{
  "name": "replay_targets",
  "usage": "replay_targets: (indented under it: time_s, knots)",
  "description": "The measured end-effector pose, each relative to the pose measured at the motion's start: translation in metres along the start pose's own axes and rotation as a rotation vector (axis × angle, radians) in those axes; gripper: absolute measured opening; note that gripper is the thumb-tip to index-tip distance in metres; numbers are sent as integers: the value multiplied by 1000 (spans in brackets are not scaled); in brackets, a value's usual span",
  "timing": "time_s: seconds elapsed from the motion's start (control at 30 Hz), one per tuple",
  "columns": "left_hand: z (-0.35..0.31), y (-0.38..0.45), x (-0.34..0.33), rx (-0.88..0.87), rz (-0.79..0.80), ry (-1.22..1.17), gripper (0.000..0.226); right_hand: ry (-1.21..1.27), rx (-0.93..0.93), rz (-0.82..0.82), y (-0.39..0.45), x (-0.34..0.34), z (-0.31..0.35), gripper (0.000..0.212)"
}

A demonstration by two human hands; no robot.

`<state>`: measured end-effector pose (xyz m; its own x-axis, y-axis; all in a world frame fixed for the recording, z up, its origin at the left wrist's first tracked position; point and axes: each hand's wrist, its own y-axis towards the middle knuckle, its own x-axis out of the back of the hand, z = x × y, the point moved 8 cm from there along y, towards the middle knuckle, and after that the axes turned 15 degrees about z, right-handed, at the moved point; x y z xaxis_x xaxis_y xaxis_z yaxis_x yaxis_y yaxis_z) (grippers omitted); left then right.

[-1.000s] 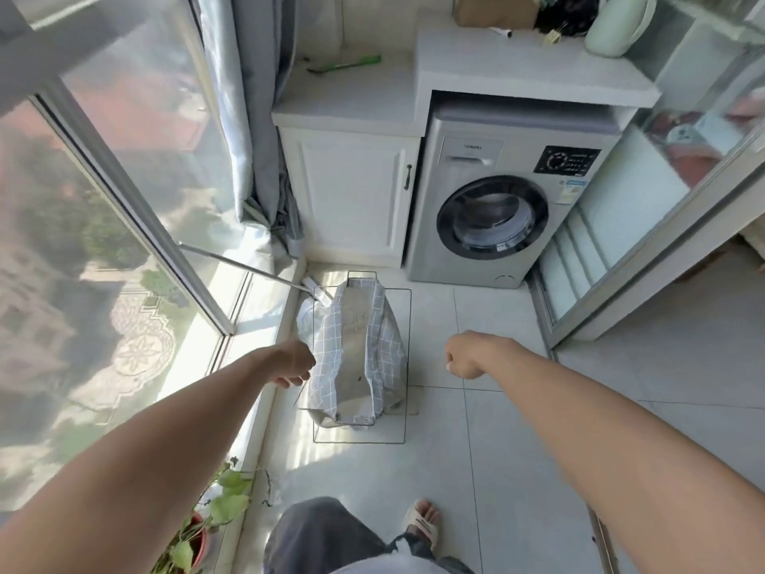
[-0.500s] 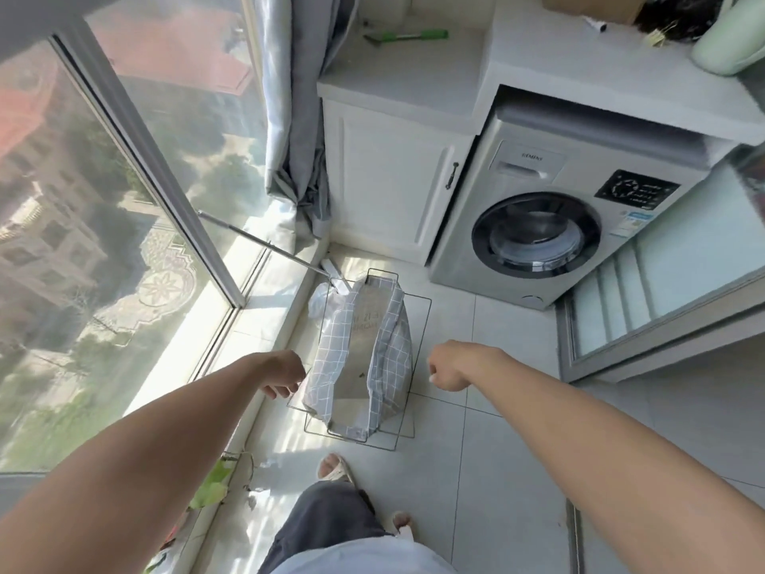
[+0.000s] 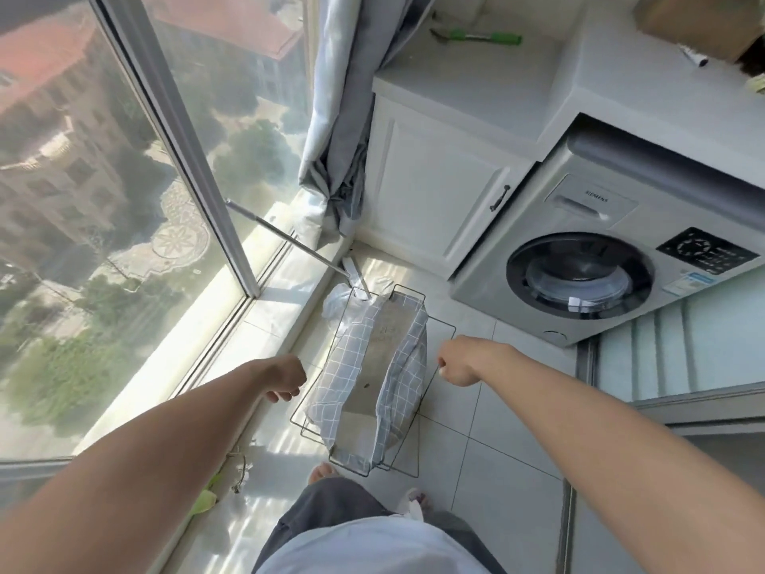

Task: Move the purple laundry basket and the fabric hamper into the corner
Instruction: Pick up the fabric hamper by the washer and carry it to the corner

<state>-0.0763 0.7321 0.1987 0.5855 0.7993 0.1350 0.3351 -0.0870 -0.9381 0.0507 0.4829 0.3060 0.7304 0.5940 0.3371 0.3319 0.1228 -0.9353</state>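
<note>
The fabric hamper [image 3: 397,366], grey checked cloth hung in a thin wire frame, stands on the tiled floor beside the window sill, its far end toward the corner. My left hand [image 3: 285,377] is curled shut at the frame's left rail. My right hand [image 3: 461,362] is a fist closed on the right rail. No purple laundry basket is in view.
A metal pole [image 3: 289,242] slants from the window down to the hamper's far end, beside a white plastic bag [image 3: 337,302]. In the corner hangs a grey curtain [image 3: 335,130] next to a white cabinet [image 3: 430,188]. A washing machine [image 3: 579,258] stands to the right. My feet are just behind the hamper.
I have stepped forward, and the view has swung toward the window corner. Both hands stayed at the hamper's sides, and the hamper sits closer to the sill and the cabinet.
</note>
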Motion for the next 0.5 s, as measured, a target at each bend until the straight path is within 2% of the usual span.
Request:
replay_targets:
  time_s: [0.2, 0.37, 0.43, 0.5]
  knots:
    - [44, 10, 6, 82, -71, -156, 38, -114, 98, 44, 22, 29, 29, 29]
    - [57, 28, -18, 138, -109, -344, 35, -282, 222, 68, 50, 46, 47, 23]
    - [55, 35, -31, 141, -145, -447, 32, -345, 273, 49, 67, 54, 47, 34]
    - [54, 41, -49, 165, -208, -572, 30, -436, 332, 34, 87, 60, 45, 35]
